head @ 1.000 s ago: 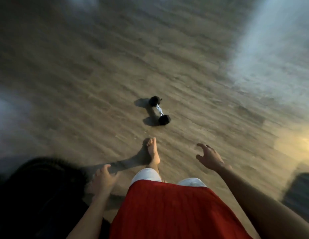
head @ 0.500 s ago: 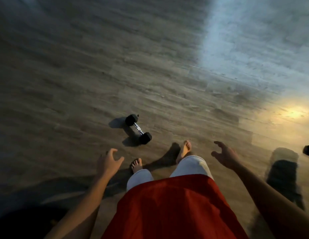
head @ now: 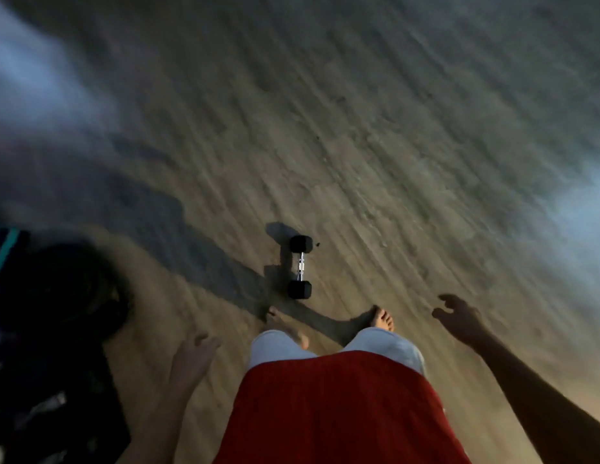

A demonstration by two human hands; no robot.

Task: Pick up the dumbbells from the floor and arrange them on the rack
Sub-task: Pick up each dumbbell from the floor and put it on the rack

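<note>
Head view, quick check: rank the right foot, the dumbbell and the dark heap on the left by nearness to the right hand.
1. Right foot, just left of the right hand.
2. Dumbbell, farther left and ahead.
3. Dark heap, at the far left edge.

We see a dim, motion-smeared view in which the brown wood-grain floor (head: 375,155) streaks towards bluish glare at both edges, while the sharper black hex-ended dumbbell with a chrome handle (head: 300,266) throws a shadow leftward.

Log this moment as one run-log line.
stage: pre-grasp | dumbbell: on floor, untouched | left hand: open, empty | right hand: open, empty | rack: not in view
</note>
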